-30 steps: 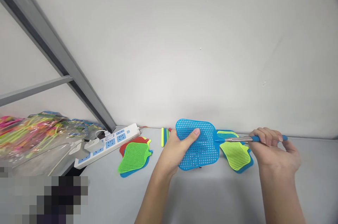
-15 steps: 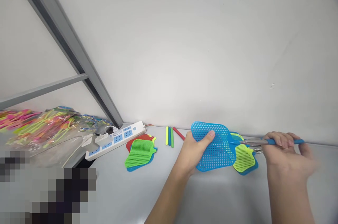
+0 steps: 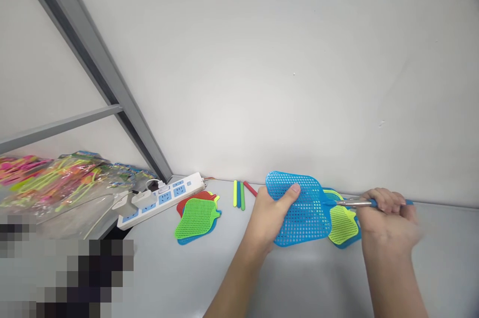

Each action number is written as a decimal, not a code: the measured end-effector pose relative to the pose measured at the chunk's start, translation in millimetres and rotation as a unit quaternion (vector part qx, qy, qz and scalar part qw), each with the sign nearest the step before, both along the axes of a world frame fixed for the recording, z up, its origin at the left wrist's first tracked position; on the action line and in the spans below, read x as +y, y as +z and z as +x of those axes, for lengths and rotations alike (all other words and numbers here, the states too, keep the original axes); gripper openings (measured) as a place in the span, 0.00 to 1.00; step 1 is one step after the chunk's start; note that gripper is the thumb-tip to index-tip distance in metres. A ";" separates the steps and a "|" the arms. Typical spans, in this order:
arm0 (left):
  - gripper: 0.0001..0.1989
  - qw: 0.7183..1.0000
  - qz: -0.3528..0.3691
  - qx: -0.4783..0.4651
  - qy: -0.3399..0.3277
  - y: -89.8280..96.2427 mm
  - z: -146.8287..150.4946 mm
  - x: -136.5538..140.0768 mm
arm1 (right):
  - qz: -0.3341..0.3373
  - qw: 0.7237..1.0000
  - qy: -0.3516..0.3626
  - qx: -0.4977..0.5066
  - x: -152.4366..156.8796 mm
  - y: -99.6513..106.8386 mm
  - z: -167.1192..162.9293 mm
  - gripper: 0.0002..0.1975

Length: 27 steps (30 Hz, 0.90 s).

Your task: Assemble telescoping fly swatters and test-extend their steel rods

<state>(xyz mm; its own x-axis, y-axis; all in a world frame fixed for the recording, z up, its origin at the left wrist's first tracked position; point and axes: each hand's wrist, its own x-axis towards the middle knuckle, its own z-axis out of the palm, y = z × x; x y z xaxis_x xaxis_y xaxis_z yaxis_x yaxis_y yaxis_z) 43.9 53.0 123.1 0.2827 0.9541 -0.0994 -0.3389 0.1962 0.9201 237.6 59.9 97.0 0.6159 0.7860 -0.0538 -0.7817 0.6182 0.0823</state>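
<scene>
A blue fly swatter (image 3: pixel 309 215) with a square mesh head and a metal rod spans both my hands. My left hand (image 3: pixel 271 213) grips the head's left side, thumb on top and the other fingers hidden beneath. Around the blue handle at the other end, my right hand (image 3: pixel 389 213) is closed, slightly blurred. Partly behind the swatter lies a yellow-green mesh head (image 3: pixel 343 225) with blue under it. Left of my hands, a green mesh head (image 3: pixel 196 218) rests over blue and red ones.
Several coloured handle sleeves (image 3: pixel 238 194) lie by the wall, a red one angled beside them. A white power strip (image 3: pixel 160 200) with plugs sits to the left, near bagged colourful items (image 3: pixel 67 178). A grey metal post (image 3: pixel 93 58) slants up the left side.
My right hand has moved left, nearer the mesh head, and less of the metal rod shows. My left hand keeps its hold on the head.
</scene>
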 end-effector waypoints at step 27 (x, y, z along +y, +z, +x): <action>0.17 0.978 0.098 0.012 0.181 17.0 -63.7 15.0 | -0.241 0.870 0.041 -0.427 -2.5 11.1 4.2 0.13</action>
<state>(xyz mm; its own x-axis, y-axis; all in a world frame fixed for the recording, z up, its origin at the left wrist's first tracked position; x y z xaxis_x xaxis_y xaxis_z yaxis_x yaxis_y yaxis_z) -19.8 68.0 140.1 -0.0778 0.9926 0.0932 -0.3313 -0.1139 0.9366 241.8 57.4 108.1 0.5359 0.8422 0.0595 -0.4739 0.3583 -0.8044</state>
